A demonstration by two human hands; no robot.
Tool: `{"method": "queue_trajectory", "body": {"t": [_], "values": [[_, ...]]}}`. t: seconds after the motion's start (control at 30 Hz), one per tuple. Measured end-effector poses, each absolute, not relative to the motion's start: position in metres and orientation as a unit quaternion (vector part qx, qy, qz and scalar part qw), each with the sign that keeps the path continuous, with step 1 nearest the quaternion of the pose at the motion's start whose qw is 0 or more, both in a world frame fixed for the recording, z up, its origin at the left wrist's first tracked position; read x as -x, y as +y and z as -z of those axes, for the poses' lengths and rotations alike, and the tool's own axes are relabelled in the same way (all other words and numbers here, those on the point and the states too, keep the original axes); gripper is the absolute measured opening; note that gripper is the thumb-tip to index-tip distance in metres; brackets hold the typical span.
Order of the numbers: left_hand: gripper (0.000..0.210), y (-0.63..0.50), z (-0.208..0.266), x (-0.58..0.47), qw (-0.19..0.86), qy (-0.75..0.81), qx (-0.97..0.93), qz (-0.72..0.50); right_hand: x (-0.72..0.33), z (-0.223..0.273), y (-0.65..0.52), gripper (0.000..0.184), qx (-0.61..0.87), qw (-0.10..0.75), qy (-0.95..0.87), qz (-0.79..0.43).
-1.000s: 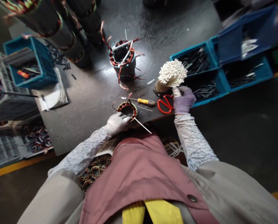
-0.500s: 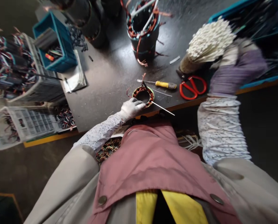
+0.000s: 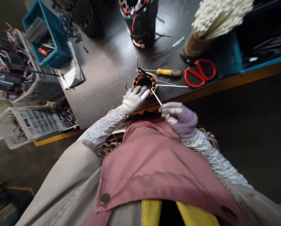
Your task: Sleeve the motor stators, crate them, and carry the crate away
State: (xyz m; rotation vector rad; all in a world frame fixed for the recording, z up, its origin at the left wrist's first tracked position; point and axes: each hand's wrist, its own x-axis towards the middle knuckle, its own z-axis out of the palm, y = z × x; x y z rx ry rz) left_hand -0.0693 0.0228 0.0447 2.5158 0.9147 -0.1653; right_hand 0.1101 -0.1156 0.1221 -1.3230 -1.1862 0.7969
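A wound motor stator [image 3: 155,82], a ring with copper-coloured windings, lies near the table's front edge. My left hand [image 3: 134,99], in a whitish glove, grips its near left rim, fingers bent over into the opening. My right hand [image 3: 178,116], in a white and purple glove, is closed in a pinch on a thin white sleeving tube [image 3: 157,98]. That tube's far tip meets the stator's near right side. A second white tube [image 3: 172,85] sticks out from the stator to the right. Twisted wire ends rise from its far side.
Behind the stator lies a yellow-handled screwdriver [image 3: 167,72]; red-handled scissors [image 3: 199,73] are to its right. A bundle of white tubes [image 3: 219,18] stands in a holder beside blue bins [image 3: 239,59]. A larger stator [image 3: 141,26] stands farther back. Crates of wired parts [image 3: 36,122] are at left.
My right hand has come from the bundle of white tubes down to the stator, now with a tube in its fingers. My left hand stays on the stator. The view has shifted slightly.
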Motion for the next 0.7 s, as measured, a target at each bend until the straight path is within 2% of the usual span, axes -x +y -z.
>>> {"method": "queue_trajectory", "body": {"t": [0.1, 0.23, 0.57, 0.7], "values": [[0.041, 0.024, -0.043, 0.073, 0.22, 0.326, -0.918, 0.043, -0.097, -0.09, -0.152, 0.006, 0.561, 0.502, -0.506, -0.422], [0.041, 0.027, -0.042, 0.075, 0.233, 0.332, -0.913, 0.034, -0.098, -0.06, -0.166, 0.012, 0.596, 0.454, -0.482, -0.454], [0.037, 0.026, -0.04, 0.071, 0.242, 0.365, -0.899, 0.02, -0.096, -0.038, -0.158, 0.015, 0.627, 0.44, -0.487, -0.419], [0.049, 0.021, -0.033, 0.074, 0.245, 0.4, -0.883, -0.005, -0.085, -0.026, -0.121, 0.012, 0.631, 0.44, -0.49, -0.411]]}}
